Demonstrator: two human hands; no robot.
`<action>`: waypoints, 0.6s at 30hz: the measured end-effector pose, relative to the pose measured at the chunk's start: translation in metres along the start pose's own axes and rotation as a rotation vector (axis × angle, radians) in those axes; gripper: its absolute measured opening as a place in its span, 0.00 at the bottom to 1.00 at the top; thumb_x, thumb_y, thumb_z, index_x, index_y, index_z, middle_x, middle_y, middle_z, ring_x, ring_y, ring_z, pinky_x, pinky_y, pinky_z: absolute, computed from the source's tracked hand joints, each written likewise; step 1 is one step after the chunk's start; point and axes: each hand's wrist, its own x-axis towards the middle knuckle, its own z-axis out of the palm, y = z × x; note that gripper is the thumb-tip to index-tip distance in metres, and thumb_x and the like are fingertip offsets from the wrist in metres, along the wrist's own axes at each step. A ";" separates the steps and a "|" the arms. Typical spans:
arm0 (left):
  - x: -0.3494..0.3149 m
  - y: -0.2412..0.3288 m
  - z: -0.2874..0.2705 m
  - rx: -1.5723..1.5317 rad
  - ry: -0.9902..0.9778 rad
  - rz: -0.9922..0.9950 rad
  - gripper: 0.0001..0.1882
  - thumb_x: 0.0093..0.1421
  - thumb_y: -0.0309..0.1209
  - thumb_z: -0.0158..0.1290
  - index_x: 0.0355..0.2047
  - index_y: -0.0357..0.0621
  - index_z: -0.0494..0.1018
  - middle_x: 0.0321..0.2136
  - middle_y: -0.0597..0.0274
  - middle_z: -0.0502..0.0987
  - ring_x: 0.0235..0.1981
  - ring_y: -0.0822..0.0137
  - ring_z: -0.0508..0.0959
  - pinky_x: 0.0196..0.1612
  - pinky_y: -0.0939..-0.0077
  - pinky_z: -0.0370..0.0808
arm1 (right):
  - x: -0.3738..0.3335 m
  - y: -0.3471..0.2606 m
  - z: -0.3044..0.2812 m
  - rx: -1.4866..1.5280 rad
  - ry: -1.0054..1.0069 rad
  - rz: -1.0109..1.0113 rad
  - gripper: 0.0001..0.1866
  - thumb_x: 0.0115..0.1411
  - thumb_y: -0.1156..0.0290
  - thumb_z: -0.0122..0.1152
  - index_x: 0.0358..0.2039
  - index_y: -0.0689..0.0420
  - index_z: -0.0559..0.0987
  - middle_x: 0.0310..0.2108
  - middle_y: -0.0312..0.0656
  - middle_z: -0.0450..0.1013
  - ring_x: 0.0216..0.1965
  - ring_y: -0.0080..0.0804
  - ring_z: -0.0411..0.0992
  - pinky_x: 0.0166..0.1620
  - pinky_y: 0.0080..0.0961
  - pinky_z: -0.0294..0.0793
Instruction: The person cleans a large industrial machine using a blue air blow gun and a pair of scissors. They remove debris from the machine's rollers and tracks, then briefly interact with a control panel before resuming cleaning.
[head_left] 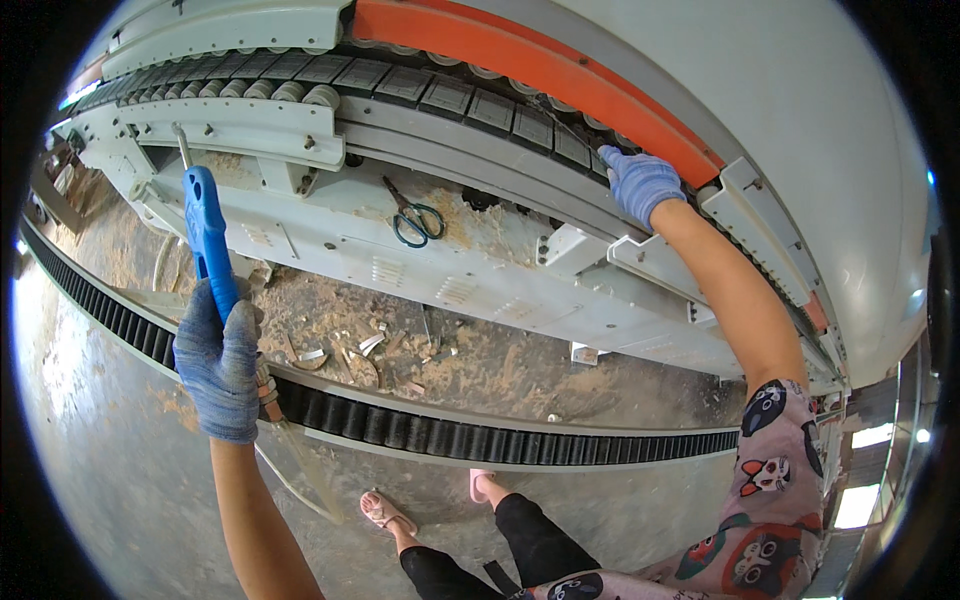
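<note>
My left hand (222,365), in a blue-grey knit glove, is closed around a blue air blow gun (206,225). Its thin metal nozzle points up toward the machine's pale side rail, and a clear hose (300,478) with a brass-coloured fitting hangs below the hand. At the right, my right hand (642,184), in a similar glove, reaches to the chain track of dark pads (492,112), just under the orange beam (540,62). Its fingers stretch onto the track's edge; their tips are partly hidden.
Dark-handled scissors (416,222) lie on the machine's dusty ledge (480,222). A black roller conveyor (400,422) curves between me and the machine. Wood scraps (370,344) and sawdust litter the floor behind it. A large pale cover (790,120) rises at the right.
</note>
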 end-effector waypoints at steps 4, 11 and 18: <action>-0.004 0.003 0.013 0.017 0.009 0.033 0.19 0.58 0.35 0.52 0.45 0.34 0.70 0.27 0.64 0.73 0.27 0.77 0.71 0.32 0.83 0.70 | 0.001 0.014 0.009 -0.042 -0.007 0.009 0.20 0.60 0.64 0.44 0.54 0.47 0.69 0.32 0.47 0.76 0.34 0.46 0.74 0.40 0.42 0.71; -0.006 0.010 0.022 0.096 0.010 0.049 0.18 0.58 0.36 0.52 0.43 0.35 0.72 0.25 0.64 0.73 0.26 0.76 0.71 0.32 0.82 0.70 | -0.004 0.027 0.013 -0.082 -0.008 -0.018 0.21 0.60 0.66 0.43 0.55 0.48 0.68 0.30 0.47 0.76 0.31 0.45 0.74 0.37 0.42 0.72; -0.005 0.010 0.025 0.076 0.004 0.048 0.17 0.58 0.36 0.51 0.43 0.35 0.72 0.25 0.64 0.73 0.27 0.76 0.72 0.32 0.82 0.70 | -0.014 0.014 0.008 -0.283 -0.016 -0.032 0.27 0.56 0.73 0.46 0.58 0.51 0.64 0.25 0.43 0.76 0.27 0.38 0.76 0.35 0.39 0.70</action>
